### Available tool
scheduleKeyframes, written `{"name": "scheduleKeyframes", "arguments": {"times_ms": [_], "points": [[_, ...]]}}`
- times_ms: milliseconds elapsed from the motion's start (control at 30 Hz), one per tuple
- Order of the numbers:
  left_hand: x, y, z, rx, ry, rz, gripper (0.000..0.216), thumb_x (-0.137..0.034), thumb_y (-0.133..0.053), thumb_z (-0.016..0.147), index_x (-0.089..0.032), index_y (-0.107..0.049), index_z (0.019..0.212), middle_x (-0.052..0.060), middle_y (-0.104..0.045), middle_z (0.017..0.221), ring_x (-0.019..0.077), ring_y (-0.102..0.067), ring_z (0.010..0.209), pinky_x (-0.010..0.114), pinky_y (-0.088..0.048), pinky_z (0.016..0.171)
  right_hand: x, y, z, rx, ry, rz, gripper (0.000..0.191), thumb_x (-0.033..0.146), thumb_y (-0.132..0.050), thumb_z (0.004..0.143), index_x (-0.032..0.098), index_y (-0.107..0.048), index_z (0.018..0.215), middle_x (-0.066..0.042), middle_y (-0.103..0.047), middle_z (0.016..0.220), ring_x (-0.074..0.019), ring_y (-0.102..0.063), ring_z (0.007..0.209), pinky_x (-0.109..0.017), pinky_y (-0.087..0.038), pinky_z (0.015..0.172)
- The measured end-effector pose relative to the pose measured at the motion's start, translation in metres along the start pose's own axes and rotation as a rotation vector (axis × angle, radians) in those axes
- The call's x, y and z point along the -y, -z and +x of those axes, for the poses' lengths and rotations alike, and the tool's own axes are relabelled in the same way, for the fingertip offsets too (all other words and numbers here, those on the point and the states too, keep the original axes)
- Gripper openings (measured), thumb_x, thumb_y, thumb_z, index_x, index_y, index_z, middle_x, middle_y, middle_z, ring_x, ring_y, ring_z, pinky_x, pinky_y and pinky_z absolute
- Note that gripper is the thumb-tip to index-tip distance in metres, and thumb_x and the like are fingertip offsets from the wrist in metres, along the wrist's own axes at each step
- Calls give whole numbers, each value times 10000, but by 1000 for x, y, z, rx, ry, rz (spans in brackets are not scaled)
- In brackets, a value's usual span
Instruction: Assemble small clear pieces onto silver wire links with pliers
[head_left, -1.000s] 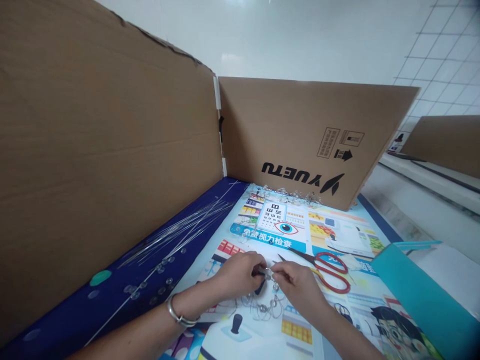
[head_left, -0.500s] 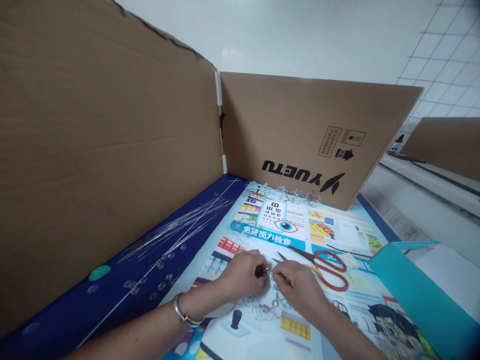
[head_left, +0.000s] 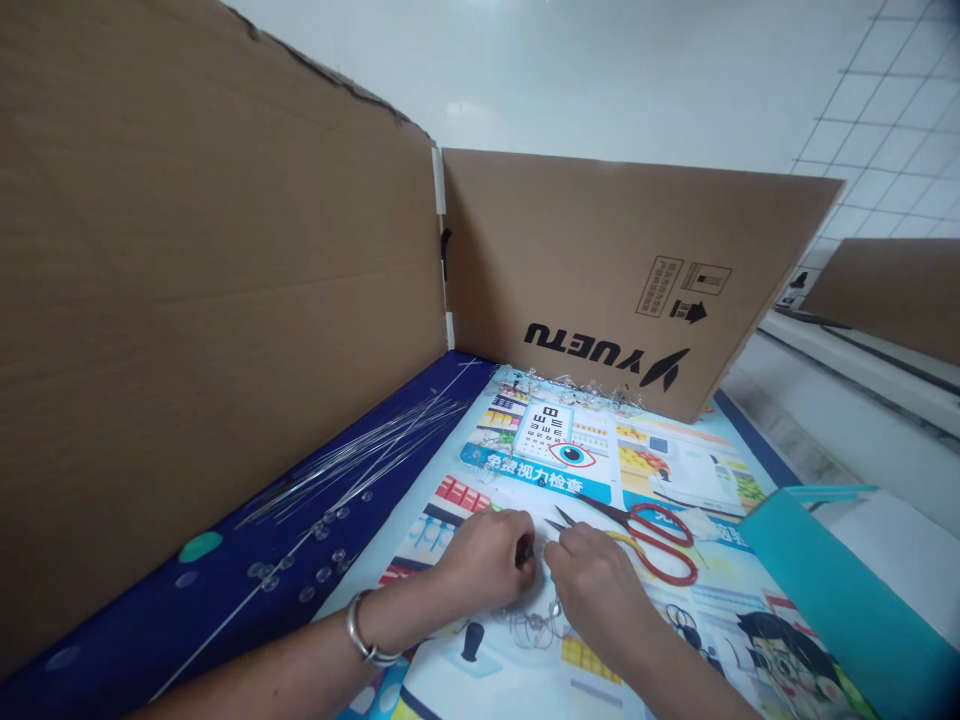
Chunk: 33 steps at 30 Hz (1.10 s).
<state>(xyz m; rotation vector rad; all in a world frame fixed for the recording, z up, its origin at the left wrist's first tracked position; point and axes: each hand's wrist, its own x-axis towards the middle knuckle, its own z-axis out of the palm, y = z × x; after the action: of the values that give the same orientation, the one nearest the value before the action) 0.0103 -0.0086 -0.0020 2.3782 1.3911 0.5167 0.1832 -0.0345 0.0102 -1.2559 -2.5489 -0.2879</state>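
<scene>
My left hand [head_left: 489, 560] and my right hand [head_left: 592, 580] meet fingertip to fingertip low over a printed poster mat [head_left: 675, 470]. Both are closed in a pinch on a small piece of thin silver wire with clear beads, and its loops [head_left: 536, 625] lie on the mat just below the fingers. A small dark bit shows at the left fingertips. A silver bangle [head_left: 364, 630] sits on my left wrist. Red-handled scissors [head_left: 652, 540] lie just right of my right hand, blades pointing toward it.
Cardboard walls stand at the left [head_left: 210, 280] and the back [head_left: 615, 270]. Several straight thin wires [head_left: 360, 455] and clear beads [head_left: 315, 560] lie on the dark blue cloth [head_left: 247, 600]. More clear beads [head_left: 577, 385] line the back wall. A teal box [head_left: 847, 590] stands at right.
Both hands have sunk a little toward the mat and closed tighter together, hiding most of the wire piece. The rest stays put.
</scene>
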Motion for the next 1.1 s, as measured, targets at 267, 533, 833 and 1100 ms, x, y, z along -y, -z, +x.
{"name": "scheduleKeyframes", "arguments": {"times_ms": [267,533,833,1100], "points": [[-3,2,-1,6,28,13,61,-220,-507,681,-179,-542,709,42,-618,705,185,-552,652,259,-344,570,3,2,7,81,99,-40,178,11,-493,736,177,-557,723,-29,-565,707,-168,-460,686,-300,-310,629],[-6,3,-1,14,20,43,83,-197,-498,667,-189,-550,730,37,-624,720,200,-559,672,264,-342,571,-10,11,7,209,-90,215,181,122,-437,804,198,-568,706,-11,-588,723,-142,-510,699,-244,-322,590],[-2,3,2,13,21,18,78,-168,-484,670,-182,-537,726,33,-609,708,187,-546,667,259,-328,578,-15,8,9,162,-427,799,137,243,-467,768,211,-593,725,39,-551,608,-99,-460,531,-198,-310,473],[2,4,1,-15,-31,-92,154,-169,-499,704,-198,-525,853,9,-592,752,167,-526,693,241,-331,594,-18,5,8,149,-453,965,86,252,-501,751,209,-575,746,52,-490,593,-84,-414,526,-183,-307,471]]}}
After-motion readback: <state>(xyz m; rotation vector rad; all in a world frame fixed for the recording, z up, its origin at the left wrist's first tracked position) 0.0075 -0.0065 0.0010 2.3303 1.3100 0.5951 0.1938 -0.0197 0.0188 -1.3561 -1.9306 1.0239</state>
